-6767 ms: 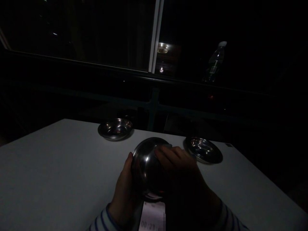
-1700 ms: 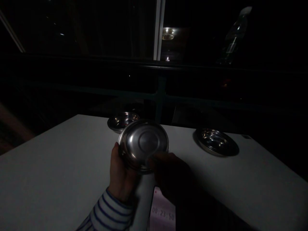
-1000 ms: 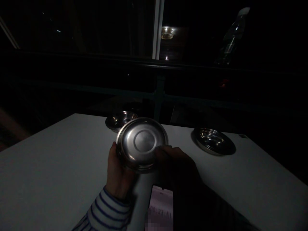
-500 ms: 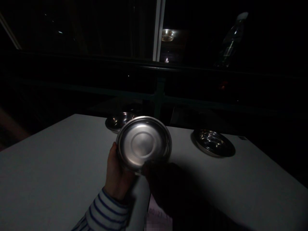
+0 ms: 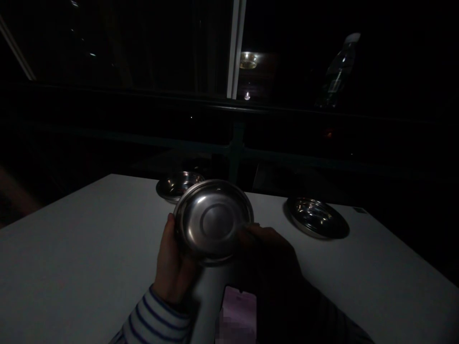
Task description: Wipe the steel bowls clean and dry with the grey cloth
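Observation:
My left hand (image 5: pixel 172 265) grips a shiny stainless steel bowl (image 5: pixel 218 220) by its left and lower edge. The bowl is tilted up above the table, so its round, ringed face is toward me. My right hand (image 5: pixel 270 248) lies in deep shadow at the bowl's lower right, fingers drawn together against its surface. Something small may be in those fingers, but the darkness hides it. Below the bowl, a phone (image 5: pixel 238 310) with a lit pinkish screen is partly in view between my forearms.
On the white table (image 5: pixel 89 248), a second steel bowl (image 5: pixel 175 185) stands behind the held one and a third bowl (image 5: pixel 317 217) at the right. A clear plastic bottle (image 5: pixel 339 71) stands beyond, by the dark window frame (image 5: pixel 234 52).
My right hand has moved from the bowl's bottom edge up and to the right. More of the phone's screen shows. The whole view has shifted slightly; my left hand keeps its hold.

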The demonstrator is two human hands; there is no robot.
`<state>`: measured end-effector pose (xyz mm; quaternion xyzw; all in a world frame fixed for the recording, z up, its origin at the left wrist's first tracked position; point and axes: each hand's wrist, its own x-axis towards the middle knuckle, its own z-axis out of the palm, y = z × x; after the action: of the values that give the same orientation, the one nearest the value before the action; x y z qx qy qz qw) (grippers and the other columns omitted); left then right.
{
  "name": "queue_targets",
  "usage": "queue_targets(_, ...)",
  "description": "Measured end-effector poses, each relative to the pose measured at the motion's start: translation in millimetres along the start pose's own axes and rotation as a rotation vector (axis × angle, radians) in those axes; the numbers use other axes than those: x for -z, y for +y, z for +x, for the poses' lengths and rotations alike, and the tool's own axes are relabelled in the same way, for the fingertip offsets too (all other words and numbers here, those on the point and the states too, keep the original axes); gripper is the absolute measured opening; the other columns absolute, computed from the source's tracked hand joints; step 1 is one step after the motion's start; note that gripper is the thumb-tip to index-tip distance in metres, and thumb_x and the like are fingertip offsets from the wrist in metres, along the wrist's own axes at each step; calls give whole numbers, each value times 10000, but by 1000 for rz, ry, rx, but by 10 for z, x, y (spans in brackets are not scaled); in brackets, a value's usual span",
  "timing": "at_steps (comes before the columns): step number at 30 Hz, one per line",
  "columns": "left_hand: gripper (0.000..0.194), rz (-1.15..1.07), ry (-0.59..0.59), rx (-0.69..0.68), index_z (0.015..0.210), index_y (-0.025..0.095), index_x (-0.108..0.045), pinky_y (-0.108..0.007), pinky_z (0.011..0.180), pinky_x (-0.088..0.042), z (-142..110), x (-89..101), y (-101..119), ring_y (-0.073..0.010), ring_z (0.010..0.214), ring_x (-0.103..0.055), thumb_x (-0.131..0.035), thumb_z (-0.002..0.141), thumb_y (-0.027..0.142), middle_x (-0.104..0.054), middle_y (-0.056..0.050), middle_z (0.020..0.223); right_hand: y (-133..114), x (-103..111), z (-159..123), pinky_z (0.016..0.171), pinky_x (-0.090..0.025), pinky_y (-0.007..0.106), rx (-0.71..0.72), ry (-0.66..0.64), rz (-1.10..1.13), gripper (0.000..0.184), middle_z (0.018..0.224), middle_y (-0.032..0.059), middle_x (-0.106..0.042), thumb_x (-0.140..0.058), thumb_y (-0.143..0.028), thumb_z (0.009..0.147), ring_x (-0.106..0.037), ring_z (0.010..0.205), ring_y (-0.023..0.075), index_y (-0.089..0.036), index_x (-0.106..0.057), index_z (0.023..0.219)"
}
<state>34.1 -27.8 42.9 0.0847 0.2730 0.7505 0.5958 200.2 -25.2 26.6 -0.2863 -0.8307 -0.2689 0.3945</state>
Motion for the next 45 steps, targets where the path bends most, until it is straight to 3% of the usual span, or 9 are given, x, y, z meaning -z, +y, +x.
queue_targets(6,383,51,-5,5,1054,201,-636,-326,824,-491,-10,-25,9,-237,949,-608,-556,761,434,-694,-49,965,-44,39,-11,635,-435,299,79,-28,-2,270,893,70,-631,-351,-175,874,-553,749,174,-162,-546,1059)
queue_targets(10,393,72,-10,5,1089,198,-622,-317,842,-478,-29,-50,19,-233,982,-595,-541,777,424,-686,-44,1005,45,77,43,588,-431,287,-23,58,60,223,875,87,-625,-381,-211,868,-551,713,170,-145,-532,1017)
queue_targets(16,412,93,11,31,1102,186,-613,-328,813,-495,-21,-38,14,-240,985,-592,-516,793,441,-684,-55,1005,45,32,26,579,-416,290,49,-112,54,240,786,49,-617,-400,-170,826,-522,645,163,-190,-536,1022)
queue_targets(21,352,97,24,39,1075,175,-619,-301,796,-504,-10,-24,-4,-207,933,-610,-510,813,383,-676,-46,1014,118,120,113,567,-412,281,-55,-38,99,211,880,88,-627,-403,-233,869,-529,670,165,-138,-534,1005)
queue_targets(25,359,103,28,43,1064,185,-623,-301,793,-506,11,-13,2,-202,922,-615,-502,813,411,-678,-48,1003,125,143,150,509,-371,268,13,-78,79,195,745,42,-611,-369,-190,872,-497,574,143,-158,-550,936)
queue_targets(30,343,147,5,86,1047,161,-633,-305,791,-511,16,16,-1,-207,919,-620,-497,826,384,-680,-64,1001,182,135,119,598,-435,294,-54,-48,141,245,961,112,-613,-435,-224,857,-544,750,186,-124,-511,1067)
queue_targets(36,319,138,20,33,1043,177,-636,-294,767,-524,-17,4,-5,-185,860,-638,-462,848,361,-692,-35,948,226,205,140,589,-460,297,-21,-184,210,218,926,104,-626,-422,-221,863,-554,731,183,-123,-549,1010)
queue_targets(41,349,172,-3,67,1058,151,-634,-305,755,-529,8,10,-7,-192,823,-643,-456,848,366,-693,-67,939,214,194,141,633,-468,315,-80,-139,170,258,972,127,-613,-409,-222,872,-551,798,199,-106,-543,1059)
queue_targets(45,339,149,27,10,1073,165,-624,-288,753,-526,13,16,0,-174,834,-638,-434,862,350,-689,-58,958,217,216,163,608,-471,286,-63,-272,225,219,919,93,-624,-422,-211,864,-560,758,177,-132,-574,999)
